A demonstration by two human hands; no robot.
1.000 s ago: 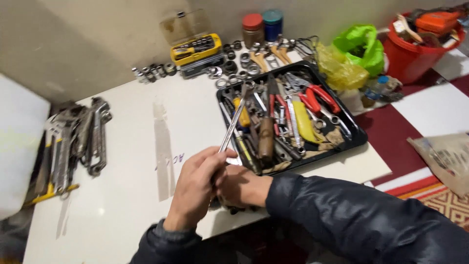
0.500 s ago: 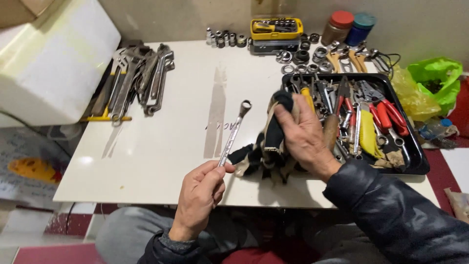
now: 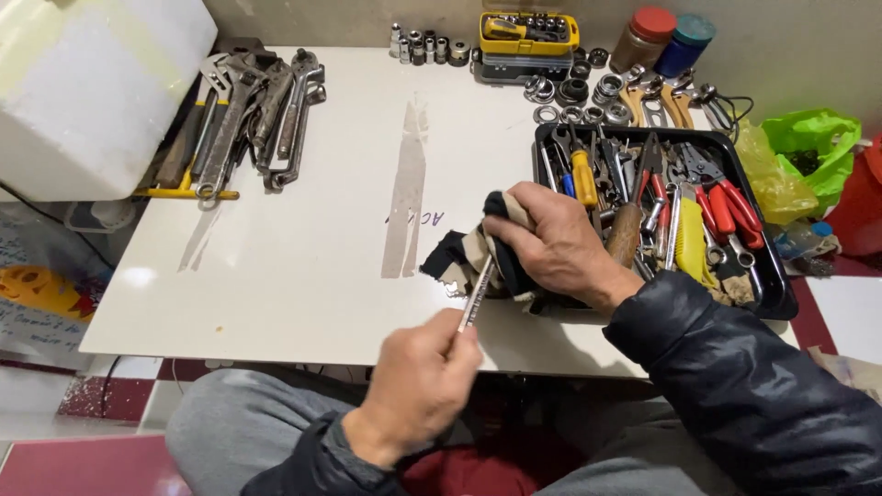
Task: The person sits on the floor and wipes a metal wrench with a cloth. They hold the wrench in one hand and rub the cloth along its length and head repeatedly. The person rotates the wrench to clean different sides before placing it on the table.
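We see the left hand (image 3: 418,386) closed around the near end of a slim steel wrench (image 3: 478,294), low in the head view, just off the front edge of the white table (image 3: 303,266). The wrench's long axis runs away from us, up and slightly right, its far end buried in the dark and tan rag (image 3: 478,253). The right hand (image 3: 551,243) is curled shut on that rag, wrapping the far end, touching it. The two hands sit at opposite ends of the shaft, right farther out. Just right of the rag is the black tool tray (image 3: 781,298); a pile of large wrenches (image 3: 248,115) lies well apart, far left.
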